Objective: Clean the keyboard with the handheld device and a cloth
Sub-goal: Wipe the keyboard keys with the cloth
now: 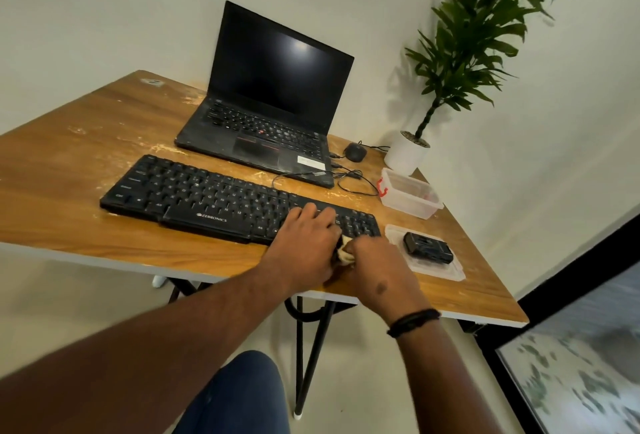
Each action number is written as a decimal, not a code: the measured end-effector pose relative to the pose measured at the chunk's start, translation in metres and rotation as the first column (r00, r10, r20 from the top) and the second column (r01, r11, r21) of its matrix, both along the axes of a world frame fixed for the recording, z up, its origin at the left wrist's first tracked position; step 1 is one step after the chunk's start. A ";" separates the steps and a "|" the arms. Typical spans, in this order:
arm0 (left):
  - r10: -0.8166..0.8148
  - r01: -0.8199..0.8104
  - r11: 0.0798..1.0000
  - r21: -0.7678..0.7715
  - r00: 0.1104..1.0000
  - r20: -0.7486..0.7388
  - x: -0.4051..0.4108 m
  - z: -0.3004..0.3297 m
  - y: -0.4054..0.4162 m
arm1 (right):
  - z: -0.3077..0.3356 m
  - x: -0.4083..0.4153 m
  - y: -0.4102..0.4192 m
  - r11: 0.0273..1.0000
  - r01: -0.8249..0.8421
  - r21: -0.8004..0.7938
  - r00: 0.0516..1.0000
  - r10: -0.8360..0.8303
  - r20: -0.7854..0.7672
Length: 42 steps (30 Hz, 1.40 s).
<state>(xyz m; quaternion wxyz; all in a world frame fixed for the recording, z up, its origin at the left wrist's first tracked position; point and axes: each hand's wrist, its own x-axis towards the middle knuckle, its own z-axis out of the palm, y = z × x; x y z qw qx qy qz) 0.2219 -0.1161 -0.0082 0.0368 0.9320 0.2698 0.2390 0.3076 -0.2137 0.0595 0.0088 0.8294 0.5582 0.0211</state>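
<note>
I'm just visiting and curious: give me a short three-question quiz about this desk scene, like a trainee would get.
1. True or false: the black handheld device is in the person's right hand.
2. What do the two hands hold between them at the keyboard's right end?
3. Which lies nearest the white plant pot? A) mouse B) keyboard C) handheld device

Key:
1. False; it lies on a clear lid on the table.
2. A tan cloth; the left hand also rests on the keys.
3. A

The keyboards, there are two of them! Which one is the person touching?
The separate black keyboard lying nearest the table's front edge. The left hand rests on its right end, while the laptop behind it, with its built-in keys, goes untouched.
</note>
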 end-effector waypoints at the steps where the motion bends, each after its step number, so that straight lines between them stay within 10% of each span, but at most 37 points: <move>1: 0.001 -0.001 1.000 0.000 1.000 -0.002 0.000 0.000 0.001 | 0.007 0.003 -0.002 1.000 0.000 -0.015 0.999 0.000 -0.051; 7: 0.015 -0.015 1.000 -0.017 1.000 -0.012 0.000 0.001 0.000 | 0.022 0.030 0.040 0.964 0.132 0.231 0.990 -0.118 -0.072; 16: 0.017 -0.017 1.000 -0.014 1.000 -0.015 -0.001 0.002 -0.001 | 0.003 0.023 0.050 1.000 -0.005 -0.025 0.999 0.005 0.037; 36: 0.029 -0.029 1.000 -0.011 0.999 -0.013 0.001 -0.002 0.001 | 0.011 0.036 0.004 0.958 0.222 0.184 0.961 -0.183 -0.207; 42: 0.047 -0.047 0.999 0.012 0.999 0.001 0.001 -0.002 0.000 | -0.015 0.003 -0.002 0.961 0.195 0.194 0.981 -0.195 -0.017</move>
